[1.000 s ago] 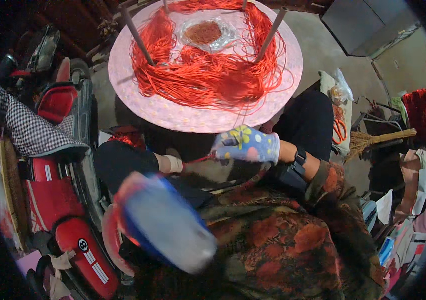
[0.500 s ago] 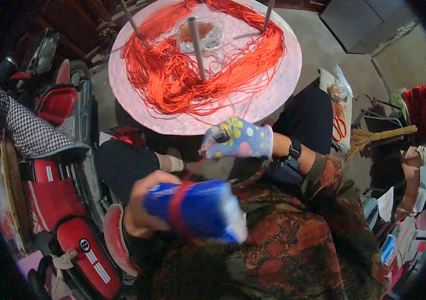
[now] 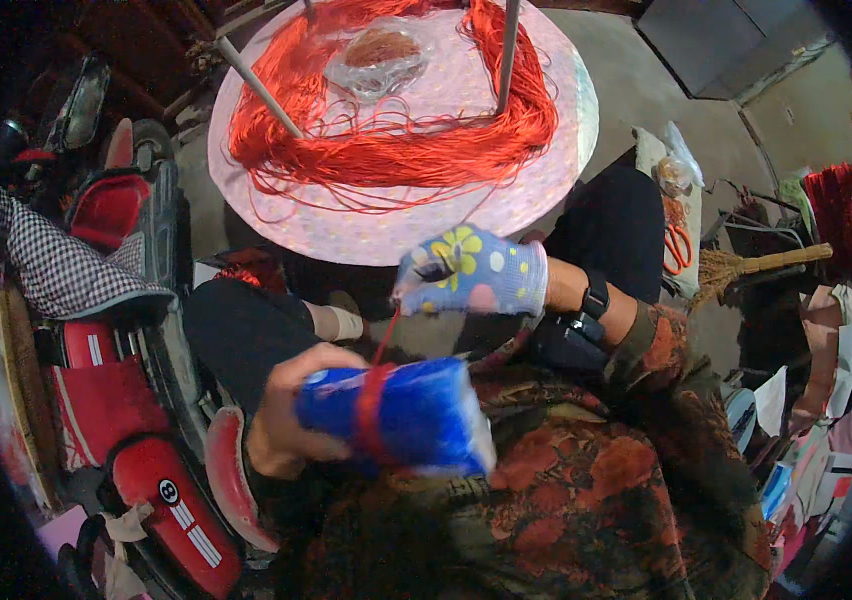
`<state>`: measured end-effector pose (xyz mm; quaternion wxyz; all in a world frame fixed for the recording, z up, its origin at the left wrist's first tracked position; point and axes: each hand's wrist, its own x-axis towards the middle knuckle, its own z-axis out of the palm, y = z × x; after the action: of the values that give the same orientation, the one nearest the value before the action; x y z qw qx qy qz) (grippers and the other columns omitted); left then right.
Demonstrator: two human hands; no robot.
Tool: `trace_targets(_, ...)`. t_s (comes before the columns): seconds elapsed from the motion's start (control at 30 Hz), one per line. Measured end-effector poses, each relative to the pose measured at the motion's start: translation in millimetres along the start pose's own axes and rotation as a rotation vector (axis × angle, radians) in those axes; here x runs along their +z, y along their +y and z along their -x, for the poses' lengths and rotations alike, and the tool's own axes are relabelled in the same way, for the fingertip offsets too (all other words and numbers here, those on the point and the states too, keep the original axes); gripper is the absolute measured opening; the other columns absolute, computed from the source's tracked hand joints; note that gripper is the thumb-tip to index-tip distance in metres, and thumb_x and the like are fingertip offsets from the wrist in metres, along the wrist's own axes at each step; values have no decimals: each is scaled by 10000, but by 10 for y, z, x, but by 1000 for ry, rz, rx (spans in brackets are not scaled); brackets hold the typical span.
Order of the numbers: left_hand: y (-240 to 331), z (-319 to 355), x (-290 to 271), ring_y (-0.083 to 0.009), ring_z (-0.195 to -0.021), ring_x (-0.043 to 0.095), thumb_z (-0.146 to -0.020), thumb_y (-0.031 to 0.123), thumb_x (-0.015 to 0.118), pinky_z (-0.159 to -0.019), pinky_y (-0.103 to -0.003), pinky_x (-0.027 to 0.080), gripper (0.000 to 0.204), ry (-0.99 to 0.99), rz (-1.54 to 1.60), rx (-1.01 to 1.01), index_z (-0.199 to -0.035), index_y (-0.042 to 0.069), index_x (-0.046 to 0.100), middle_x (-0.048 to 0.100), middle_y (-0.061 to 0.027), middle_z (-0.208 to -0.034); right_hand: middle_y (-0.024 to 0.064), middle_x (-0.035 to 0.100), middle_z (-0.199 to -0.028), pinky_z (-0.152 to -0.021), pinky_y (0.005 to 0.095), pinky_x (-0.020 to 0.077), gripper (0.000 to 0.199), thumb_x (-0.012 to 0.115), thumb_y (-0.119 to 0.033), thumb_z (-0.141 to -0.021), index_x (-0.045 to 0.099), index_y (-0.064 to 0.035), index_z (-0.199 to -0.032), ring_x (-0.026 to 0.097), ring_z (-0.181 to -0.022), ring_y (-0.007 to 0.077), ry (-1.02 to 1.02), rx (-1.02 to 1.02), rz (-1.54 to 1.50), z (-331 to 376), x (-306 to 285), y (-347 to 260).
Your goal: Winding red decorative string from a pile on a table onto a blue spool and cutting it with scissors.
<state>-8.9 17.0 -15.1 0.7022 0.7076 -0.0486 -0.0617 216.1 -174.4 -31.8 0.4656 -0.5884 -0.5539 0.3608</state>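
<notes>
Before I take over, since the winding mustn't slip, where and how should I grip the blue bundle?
Grip the blue bundle around its free end, probably best from the right, below the gloved right hand. It is long and roundish, held nearly crosswise; the left hand covers the other end and red cord rings the middle.

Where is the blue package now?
In the head view, the blue package is below and slightly left of centre, in the bare left hand, below the gloved right hand.
</notes>
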Motion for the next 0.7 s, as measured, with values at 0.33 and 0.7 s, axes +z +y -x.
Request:
trace_targets(0.33, 133, -211, 245, -147, -882, 588, -633, 231, 832, -807, -295, 480, 554, 383, -368, -452, -1094, 28, 601, 627, -62, -988, 117, 666, -757, -602, 399, 508, 160, 641, -263, -821, 660, -104, -819, 636, -692, 347, -200, -249, 355, 102, 79, -317)
trace_targets(0.7, -95, 145, 203, -234, -1047, 597, -835, 315, 673, -901, -373, 501, 510, 974, 471, -5, -1213, 6, 526, 613, -103, -1140, 111, 689, -892, -733, 365, 532, 167, 570, -193, -908, 666, -68, -962, 671, -862, 270, -89, -128, 200, 375, 174, 123)
